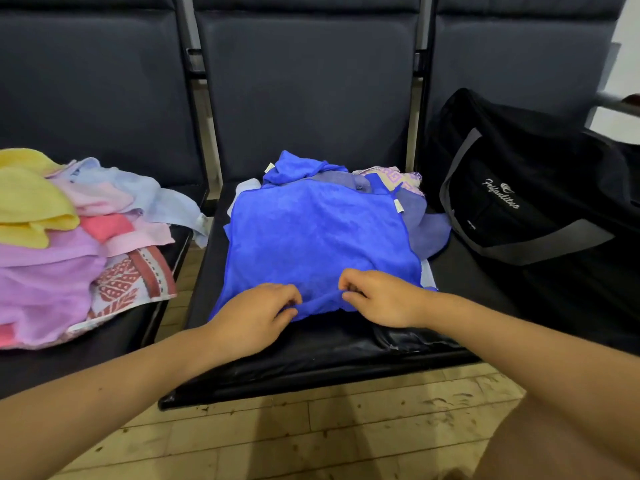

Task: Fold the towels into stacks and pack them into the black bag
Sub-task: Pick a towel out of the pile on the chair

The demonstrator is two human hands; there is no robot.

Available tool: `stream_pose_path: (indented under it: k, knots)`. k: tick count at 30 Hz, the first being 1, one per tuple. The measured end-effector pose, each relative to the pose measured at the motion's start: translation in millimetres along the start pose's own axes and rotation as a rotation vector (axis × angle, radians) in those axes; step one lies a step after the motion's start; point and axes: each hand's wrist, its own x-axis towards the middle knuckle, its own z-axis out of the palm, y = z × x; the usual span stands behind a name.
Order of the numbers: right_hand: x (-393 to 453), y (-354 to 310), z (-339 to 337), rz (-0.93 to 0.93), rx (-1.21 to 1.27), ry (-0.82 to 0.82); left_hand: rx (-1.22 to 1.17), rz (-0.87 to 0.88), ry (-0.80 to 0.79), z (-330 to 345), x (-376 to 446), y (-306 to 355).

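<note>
A bright blue towel (pixel 311 233) lies spread over a heap of other towels on the middle seat. My left hand (pixel 258 313) and my right hand (pixel 377 297) both pinch its near edge, a short span of bunched cloth between them. Behind it lie another blue towel (pixel 294 166), a grey-violet one (pixel 427 230) and a patterned one (pixel 391 176). The black bag (pixel 519 188) with grey straps stands on the right seat, its opening not visible.
A pile of unfolded towels (pixel 62 237) in yellow, pink, lilac, pale blue and a red leaf pattern covers the left seat. Dark seat backs (pixel 304 91) rise behind. Tiled floor (pixel 311 427) lies below the seat front edge.
</note>
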Motion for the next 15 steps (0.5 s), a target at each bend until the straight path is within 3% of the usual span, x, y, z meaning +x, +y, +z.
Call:
stream_pose_path:
  k: [6,15]
  knots:
    - [16.4,1.5,6.8,0.103,0.006,-0.016,-0.063,-0.103,0.007,8.1,18.4,-10.5]
    - [25.3,9.5,3.7,0.052,-0.016,0.087,0.048,-0.088,0.032,-1.4,28.2,-16.2]
